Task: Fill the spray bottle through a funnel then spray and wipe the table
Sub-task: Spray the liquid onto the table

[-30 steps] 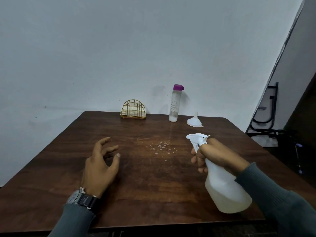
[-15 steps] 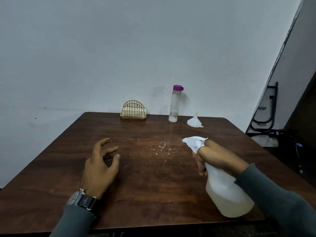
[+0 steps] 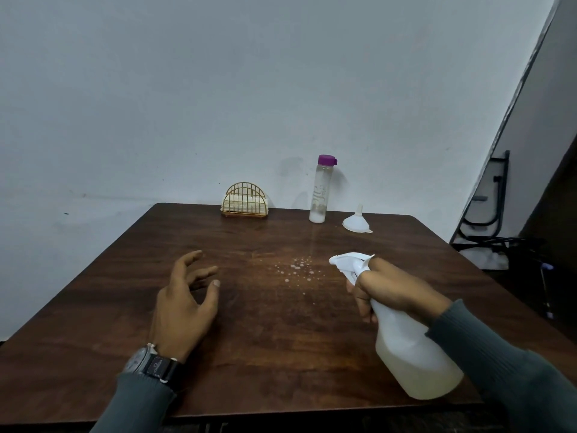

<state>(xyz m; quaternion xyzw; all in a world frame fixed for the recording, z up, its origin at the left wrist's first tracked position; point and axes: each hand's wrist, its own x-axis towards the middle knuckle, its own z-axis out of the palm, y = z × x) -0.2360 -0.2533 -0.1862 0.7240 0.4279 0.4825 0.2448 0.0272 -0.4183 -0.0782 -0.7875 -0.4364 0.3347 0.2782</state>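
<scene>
Spray bottle (image 3: pixel 412 348), white translucent plastic w/ white trigger head, is held tilted above the near right part of the dark wood table (image 3: pixel 265 354); pale cloudy liquid fills roughly its lower third. Right hand (image 3: pixel 393 292) is wrapped tight round the bottle's neck, fingers curled at the trigger, nozzle aimed toward the table's middle. Small cluster of white droplets (image 3: pixel 298 269) sits on the wood just beyond the nozzle. Left hand (image 3: pixel 184 304) holds nothing, fingers (image 3: pixel 199 271) loosely spread, on or just over the table left of the droplets; can't tell which. Wristwatch (image 3: pixel 153 364) on that arm. At the table's far edge, by the wall: gold wire holder (image 3: pixel 245 204) w/ folded white napkins, then a tall clear bottle (image 3: pixel 320 192) w/ purple cap, nearly empty w/ a little white at the bottom, then a white funnel (image 3: pixel 357 221) resting mouth down, spout up. Most of the tabletop between near edge and droplets is bare wood.
</scene>
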